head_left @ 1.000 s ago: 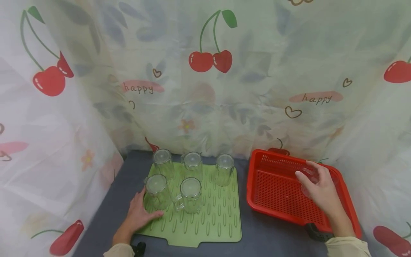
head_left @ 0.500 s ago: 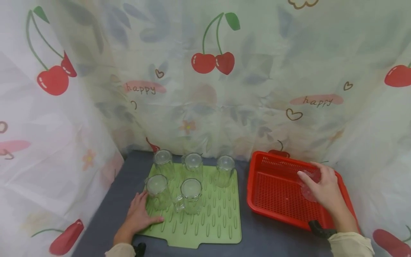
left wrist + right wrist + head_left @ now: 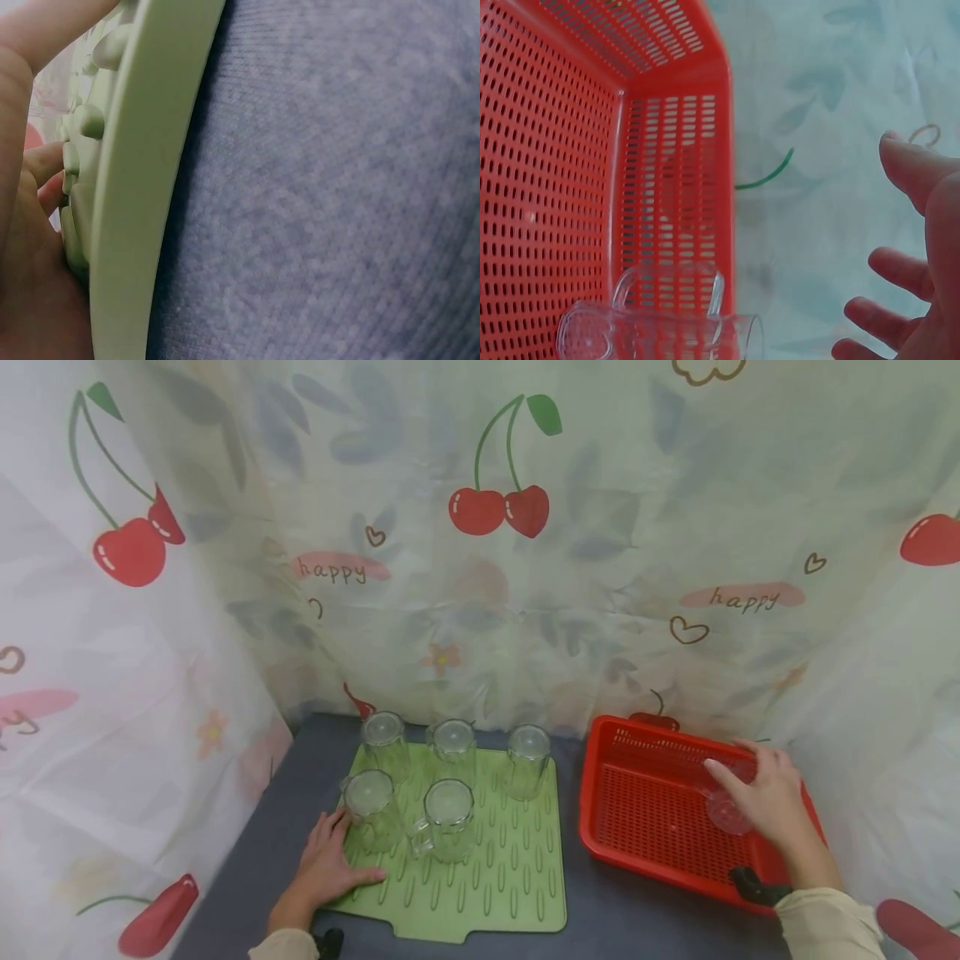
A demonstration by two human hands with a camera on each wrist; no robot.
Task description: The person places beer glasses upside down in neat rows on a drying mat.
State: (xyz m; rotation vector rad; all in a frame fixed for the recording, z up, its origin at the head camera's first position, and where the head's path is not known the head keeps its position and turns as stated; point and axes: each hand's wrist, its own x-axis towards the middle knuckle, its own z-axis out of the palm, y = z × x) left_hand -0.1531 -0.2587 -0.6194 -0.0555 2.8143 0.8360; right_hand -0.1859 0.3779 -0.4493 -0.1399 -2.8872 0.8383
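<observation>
In the head view, several clear glass mugs stand upside down on a green ridged mat (image 3: 517, 893). My left hand (image 3: 324, 868) rests on the mat's left edge, close to the front-left mug (image 3: 371, 810); another mug (image 3: 450, 822) stands just right of that one. The left wrist view shows fingers (image 3: 45, 157) along the mat's raised rim. Over the right end of a red plastic basket (image 3: 645, 860) is my right hand (image 3: 772, 797), fingers spread. Below it a clear mug (image 3: 660, 330) stands mouth up inside the basket, apart from the fingers in the right wrist view.
A dark grey cloth (image 3: 600, 918) covers the table under mat and basket. Pale curtains (image 3: 480, 635) printed with cherries enclose the back and both sides. Three mugs line the mat's back edge, including the back-right mug (image 3: 527, 764).
My right hand has shifted slightly to the right over the basket, and more of the mug there shows. My left hand stays on the mat's edge. The head view has drifted a little.
</observation>
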